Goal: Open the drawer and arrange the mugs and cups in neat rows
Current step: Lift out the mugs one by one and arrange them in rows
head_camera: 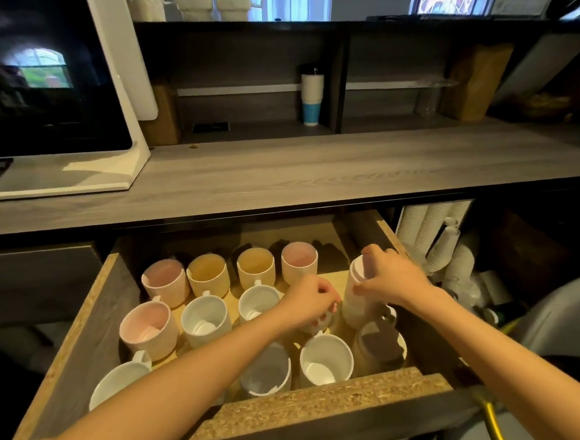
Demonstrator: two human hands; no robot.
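The drawer (pixel 331 399) stands pulled out below the counter, filled with mugs. A back row holds several ribbed pink and yellow mugs (pixel 209 274). In front stand white mugs (pixel 206 318), and a pink ribbed mug (pixel 149 328) sits at the left. My right hand (pixel 392 278) grips the top of a tall stack of white cups (pixel 356 301) at the drawer's right side. My left hand (pixel 310 298) is curled over a white mug (pixel 322 321) in the middle row, mostly hiding it. A dark-inside cup (pixel 379 343) sits at the front right.
A grey wooden counter (pixel 319 173) runs above the drawer, with a white-framed screen (pixel 51 76) at the left. Stacks of paper cups (pixel 432 226) lie in the compartment to the right. A yellow hose (pixel 500 437) and a grey bin rim are at the lower right.
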